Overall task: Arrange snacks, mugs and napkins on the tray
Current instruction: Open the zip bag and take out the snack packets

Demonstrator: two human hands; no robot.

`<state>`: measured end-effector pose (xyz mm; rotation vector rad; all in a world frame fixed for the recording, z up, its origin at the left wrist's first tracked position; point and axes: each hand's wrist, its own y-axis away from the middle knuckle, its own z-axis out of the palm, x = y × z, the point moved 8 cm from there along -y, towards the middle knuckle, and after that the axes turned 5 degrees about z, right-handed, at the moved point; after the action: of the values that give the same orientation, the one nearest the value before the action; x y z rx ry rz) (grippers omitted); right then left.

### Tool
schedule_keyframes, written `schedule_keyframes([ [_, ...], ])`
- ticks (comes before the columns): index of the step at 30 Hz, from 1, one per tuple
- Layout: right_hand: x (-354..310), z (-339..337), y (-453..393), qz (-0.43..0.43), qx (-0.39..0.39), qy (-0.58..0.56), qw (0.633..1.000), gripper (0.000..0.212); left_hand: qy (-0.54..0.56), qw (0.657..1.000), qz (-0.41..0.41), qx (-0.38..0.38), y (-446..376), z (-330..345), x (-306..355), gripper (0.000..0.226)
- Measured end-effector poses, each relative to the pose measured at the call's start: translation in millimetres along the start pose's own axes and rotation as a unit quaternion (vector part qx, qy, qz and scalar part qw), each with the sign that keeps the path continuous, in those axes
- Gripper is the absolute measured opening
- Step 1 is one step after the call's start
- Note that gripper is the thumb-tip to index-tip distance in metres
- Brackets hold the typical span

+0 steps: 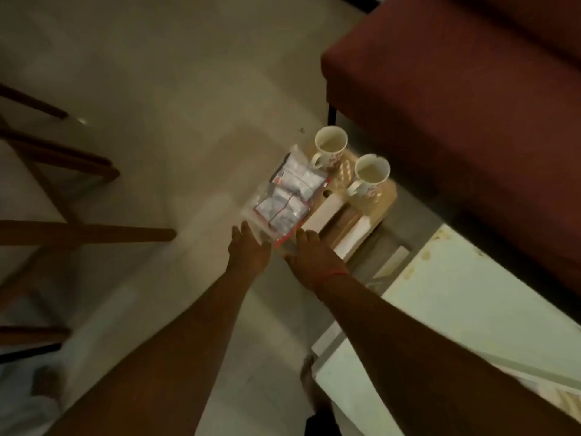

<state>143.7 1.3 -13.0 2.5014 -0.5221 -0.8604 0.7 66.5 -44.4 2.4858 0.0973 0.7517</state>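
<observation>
A: On the floor beside the maroon sofa (456,89) sits the wooden tray (388,196). We note two mugs (330,143) at its far end and white napkins (327,212) on its near half. Where is the snack container?

B: The clear snack container (283,196) sits at the tray's left edge, packets visible inside. Our left hand (248,250) touches its near left corner; our right hand (309,250) touches its near right corner. Whether the fingers curl around the wall we cannot tell, because of blur.

A: Handling properties?

B: We judge it light, thin-walled and smooth, so likely to flex and slip. We recommend holding opposite walls low down, keeping it level. The mugs look fragile; we keep clear of them.
</observation>
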Motion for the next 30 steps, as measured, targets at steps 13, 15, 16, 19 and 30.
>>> schedule_keyframes([
  [13,5.5,34.5,-111.1,0.132,0.088,-0.252,0.955,0.041,0.443,0.886,-0.131,0.035,-87.8,57.8,-30.9,0.023],
  [15,6.7,30.7,-111.7,0.146,0.104,-0.270,0.946,0.037,0.440,0.889,-0.115,0.055,-90.2,52.4,-28.5,0.022],
  [16,7.4,28.8,-112.2,0.152,0.109,-0.277,0.942,0.036,0.443,0.888,-0.105,0.062,-90.6,48.4,-26.4,0.019],
  [19,6.1,23.1,-108.0,0.153,0.126,-0.322,0.926,0.027,0.481,0.871,-0.064,0.071,-84.6,36.2,-15.6,0.017],
  [30,-17.1,38.5,-11.1,0.163,0.024,-0.750,0.640,0.018,0.537,0.836,0.043,0.099,52.1,-30.8,7.0,0.032],
])
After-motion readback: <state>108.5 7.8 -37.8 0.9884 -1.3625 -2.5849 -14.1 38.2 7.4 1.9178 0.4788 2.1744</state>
